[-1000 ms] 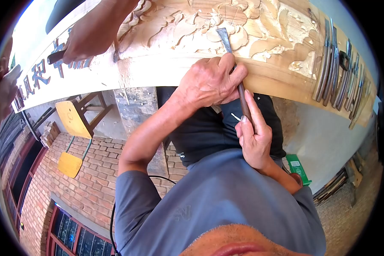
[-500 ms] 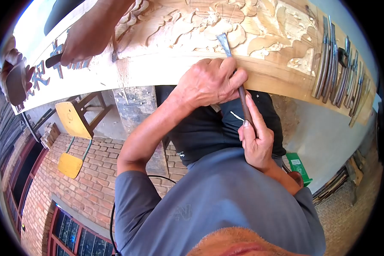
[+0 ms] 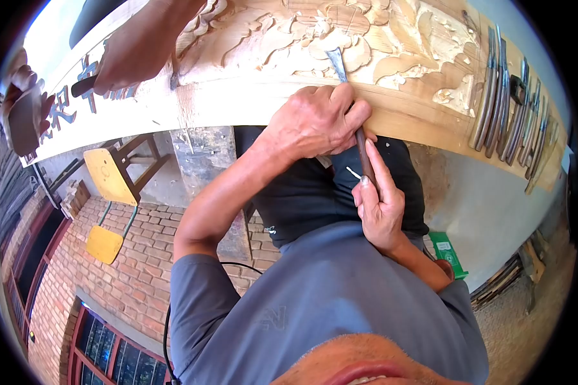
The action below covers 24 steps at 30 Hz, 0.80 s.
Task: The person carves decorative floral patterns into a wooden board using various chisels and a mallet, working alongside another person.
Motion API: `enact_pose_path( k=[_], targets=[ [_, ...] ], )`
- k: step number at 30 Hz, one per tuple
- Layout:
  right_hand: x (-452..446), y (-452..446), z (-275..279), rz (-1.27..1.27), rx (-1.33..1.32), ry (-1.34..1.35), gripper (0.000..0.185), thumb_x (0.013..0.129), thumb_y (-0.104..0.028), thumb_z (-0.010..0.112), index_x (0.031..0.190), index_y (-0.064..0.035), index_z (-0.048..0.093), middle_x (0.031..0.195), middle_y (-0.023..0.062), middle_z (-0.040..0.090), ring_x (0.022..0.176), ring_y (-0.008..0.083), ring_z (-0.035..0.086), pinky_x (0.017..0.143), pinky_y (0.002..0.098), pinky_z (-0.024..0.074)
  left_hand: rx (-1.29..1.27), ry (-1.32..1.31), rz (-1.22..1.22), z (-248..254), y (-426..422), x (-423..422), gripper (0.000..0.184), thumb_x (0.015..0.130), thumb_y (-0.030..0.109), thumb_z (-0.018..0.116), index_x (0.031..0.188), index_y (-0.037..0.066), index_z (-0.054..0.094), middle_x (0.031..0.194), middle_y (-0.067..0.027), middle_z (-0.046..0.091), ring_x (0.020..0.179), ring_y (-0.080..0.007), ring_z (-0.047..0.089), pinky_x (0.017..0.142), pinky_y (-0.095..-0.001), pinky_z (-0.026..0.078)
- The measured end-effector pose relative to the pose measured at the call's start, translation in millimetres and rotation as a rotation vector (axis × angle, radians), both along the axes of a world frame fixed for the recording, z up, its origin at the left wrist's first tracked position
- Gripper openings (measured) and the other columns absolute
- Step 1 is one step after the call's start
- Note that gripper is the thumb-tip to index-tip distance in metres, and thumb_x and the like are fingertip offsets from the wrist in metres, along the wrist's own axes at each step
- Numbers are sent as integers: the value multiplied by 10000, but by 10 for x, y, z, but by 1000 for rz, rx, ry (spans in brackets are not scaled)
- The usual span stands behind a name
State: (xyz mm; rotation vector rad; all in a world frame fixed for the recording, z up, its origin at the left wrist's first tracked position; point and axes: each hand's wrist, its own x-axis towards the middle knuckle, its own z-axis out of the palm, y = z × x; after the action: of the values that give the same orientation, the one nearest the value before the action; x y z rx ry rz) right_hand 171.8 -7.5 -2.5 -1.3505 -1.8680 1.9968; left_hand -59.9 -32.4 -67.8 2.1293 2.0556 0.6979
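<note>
My left hand point(image 3: 318, 122) is wrapped round the upper part of a wood chisel point(image 3: 367, 160), close to its metal blade. The flared blade tip rests on or just above the carved relief of the pale wooden panel point(image 3: 424, 125). Lower on the dark handle, my right hand point(image 3: 382, 212) grips with its index finger stretched along the shaft. A thin pale strip, perhaps a wood shaving, shows beside the right thumb. Raised leafy and cloud-like shapes cover the panel around the blade, with cut chips among them.
Several chisels point(image 3: 494, 96) lie in a row on the panel's right end. At upper left, another person's hand point(image 3: 119, 70) holds a dark-handled tool near painted characters point(image 3: 63, 109). A yellow chair point(image 3: 109, 176) stands below, and a green box point(image 3: 447, 253) sits at right.
My right hand has shifted slightly left and up along with the chisel's handle. The left hand keeps nearly the same place, and the blade tip has moved very little.
</note>
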Motion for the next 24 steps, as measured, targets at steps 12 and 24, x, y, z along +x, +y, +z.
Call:
enact_pose_path(
  k=[12, 24],
  targets=[
    [-72, -82, 78, 33, -56, 14, 667, 1111, 63, 490, 1753, -106, 423, 792, 24, 603, 683, 80, 564, 644, 271, 507, 4, -29, -29, 58, -63, -39, 476, 961, 575, 769, 960, 135, 588, 838, -73, 523, 623, -222, 665, 526, -366, 534],
    [-207, -200, 77, 21, -51, -13, 701, 1115, 46, 527, 1775, -143, 388, 767, 17, 589, 664, 78, 553, 641, 270, 512, 31, 29, 48, 17, -54, -26, 544, 1017, 663, 673, 911, 136, 584, 794, -64, 512, 598, -212, 659, 519, -361, 519]
  ],
)
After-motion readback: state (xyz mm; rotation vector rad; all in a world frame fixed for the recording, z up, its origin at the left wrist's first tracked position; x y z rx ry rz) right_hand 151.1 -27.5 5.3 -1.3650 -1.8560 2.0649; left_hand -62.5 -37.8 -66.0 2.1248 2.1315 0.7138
